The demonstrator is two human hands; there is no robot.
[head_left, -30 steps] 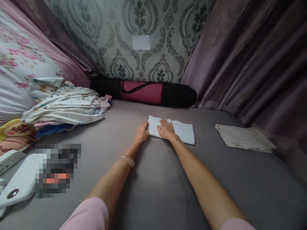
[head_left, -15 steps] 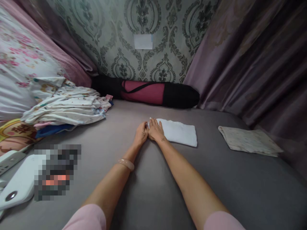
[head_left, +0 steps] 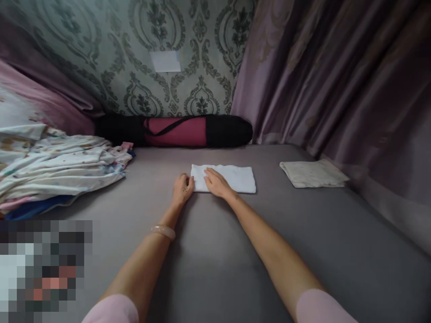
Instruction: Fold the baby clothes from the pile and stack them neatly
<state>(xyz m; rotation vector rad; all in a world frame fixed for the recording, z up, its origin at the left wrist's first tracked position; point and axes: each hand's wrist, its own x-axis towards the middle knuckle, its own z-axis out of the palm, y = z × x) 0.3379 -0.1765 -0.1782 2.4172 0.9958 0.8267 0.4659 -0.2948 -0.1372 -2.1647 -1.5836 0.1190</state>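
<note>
A folded white cloth (head_left: 238,178) lies flat on the grey bed sheet (head_left: 208,251), its long side running left to right. My right hand (head_left: 217,183) rests palm down on the cloth's left half, fingers stretched out. At the cloth's left edge is my left hand (head_left: 183,187), with a gap between its thumb and bent fingers. Its thumb side touches or nearly touches the edge. A pale bangle (head_left: 163,232) circles my left wrist.
Further right lies a folded beige cloth (head_left: 314,174). A heap of printed clothes (head_left: 67,161) is on the left. Along the patterned wall stretches a black and dark red long bag (head_left: 182,131). Curtains (head_left: 279,76) hang at the right. A pixelated patch hides the lower left.
The view has turned to the right. My right hand has moved right over the cloth, away from my left hand, uncovering its left end. The cloth now looks straighter.
</note>
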